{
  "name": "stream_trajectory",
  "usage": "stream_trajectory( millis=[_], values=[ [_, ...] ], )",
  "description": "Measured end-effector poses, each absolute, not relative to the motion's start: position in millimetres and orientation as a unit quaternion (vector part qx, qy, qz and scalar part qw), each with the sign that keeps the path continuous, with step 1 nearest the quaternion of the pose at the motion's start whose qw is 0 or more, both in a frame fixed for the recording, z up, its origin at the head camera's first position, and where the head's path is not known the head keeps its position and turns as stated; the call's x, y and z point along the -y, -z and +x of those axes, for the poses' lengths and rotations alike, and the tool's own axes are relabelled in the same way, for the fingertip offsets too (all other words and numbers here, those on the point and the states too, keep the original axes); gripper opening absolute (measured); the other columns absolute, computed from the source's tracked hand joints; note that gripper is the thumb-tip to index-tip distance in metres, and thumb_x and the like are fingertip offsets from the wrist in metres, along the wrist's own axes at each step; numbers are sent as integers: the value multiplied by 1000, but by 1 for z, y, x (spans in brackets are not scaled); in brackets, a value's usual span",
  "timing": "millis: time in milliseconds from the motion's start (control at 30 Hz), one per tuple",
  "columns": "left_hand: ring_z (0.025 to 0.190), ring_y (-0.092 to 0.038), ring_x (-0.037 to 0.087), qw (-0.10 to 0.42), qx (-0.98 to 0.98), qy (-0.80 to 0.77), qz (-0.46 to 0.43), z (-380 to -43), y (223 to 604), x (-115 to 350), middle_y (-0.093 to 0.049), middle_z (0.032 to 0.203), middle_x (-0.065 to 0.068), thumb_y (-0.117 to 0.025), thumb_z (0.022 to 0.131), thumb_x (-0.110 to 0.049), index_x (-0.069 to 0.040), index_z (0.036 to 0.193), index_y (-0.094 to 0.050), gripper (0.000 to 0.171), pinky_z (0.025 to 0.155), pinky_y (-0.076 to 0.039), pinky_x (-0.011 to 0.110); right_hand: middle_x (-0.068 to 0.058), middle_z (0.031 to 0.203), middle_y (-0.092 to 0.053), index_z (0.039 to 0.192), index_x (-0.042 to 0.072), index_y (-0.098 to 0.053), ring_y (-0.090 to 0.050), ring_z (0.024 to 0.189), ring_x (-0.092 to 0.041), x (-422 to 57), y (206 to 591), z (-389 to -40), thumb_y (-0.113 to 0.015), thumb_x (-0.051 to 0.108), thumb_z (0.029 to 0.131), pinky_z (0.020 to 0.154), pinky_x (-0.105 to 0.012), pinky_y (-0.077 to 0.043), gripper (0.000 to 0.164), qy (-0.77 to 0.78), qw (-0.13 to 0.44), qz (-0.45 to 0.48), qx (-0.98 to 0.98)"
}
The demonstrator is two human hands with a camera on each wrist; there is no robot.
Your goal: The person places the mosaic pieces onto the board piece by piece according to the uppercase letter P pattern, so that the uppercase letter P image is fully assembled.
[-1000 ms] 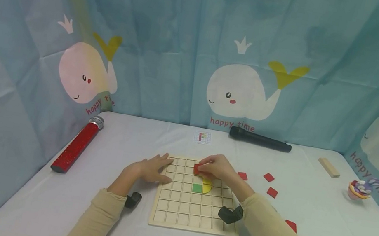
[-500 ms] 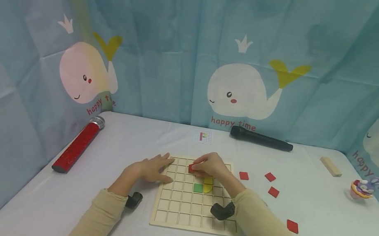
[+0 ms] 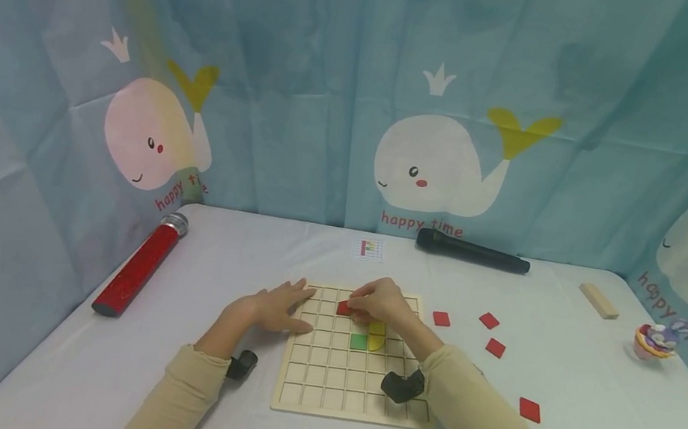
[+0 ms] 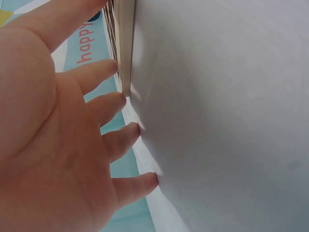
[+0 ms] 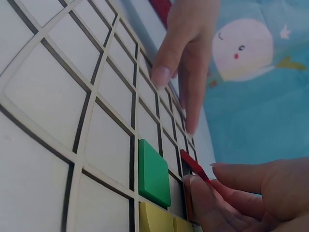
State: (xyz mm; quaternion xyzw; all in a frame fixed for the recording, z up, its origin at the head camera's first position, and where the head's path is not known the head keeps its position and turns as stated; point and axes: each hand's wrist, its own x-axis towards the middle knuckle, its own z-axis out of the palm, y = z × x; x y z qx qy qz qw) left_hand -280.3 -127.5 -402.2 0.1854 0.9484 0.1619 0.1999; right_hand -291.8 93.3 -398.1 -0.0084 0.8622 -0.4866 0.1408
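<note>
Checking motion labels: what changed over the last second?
The right hand moved left over the grid board, carrying the pinched red tile along; nothing was let go. Unchanged: the left hand at the board's left edge, the green tile and the loose red tiles.

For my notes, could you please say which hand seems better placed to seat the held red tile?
Probably the right hand, pinching that red tile over the grid board; the left hand only rests at its left edge.
</note>
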Motion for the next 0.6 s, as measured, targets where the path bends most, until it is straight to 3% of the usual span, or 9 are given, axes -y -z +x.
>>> stream_trajectory(
  millis=[300,600],
  values=[
    [142,-10,37,196,-947,-167,190,-280,403,128,-14,157,17,-60,91,-46,-10,151,-28,77,108,-11,63,-4,74,-68,93,1,-73,-65,64,-13,-93,399,-289,-69,13,88,62,-24,-55,14,478,119,-23,-870],
    [142,-10,37,196,-946,-173,191,-278,400,128,-14,156,17,-61,91,-44,-9,150,-29,76,108,-11,63,-4,79,-69,106,2,-71,-65,73,-16,-109,405,-293,-65,26,92,71,-29,-55,29,499,123,-71,-855]
  ],
)
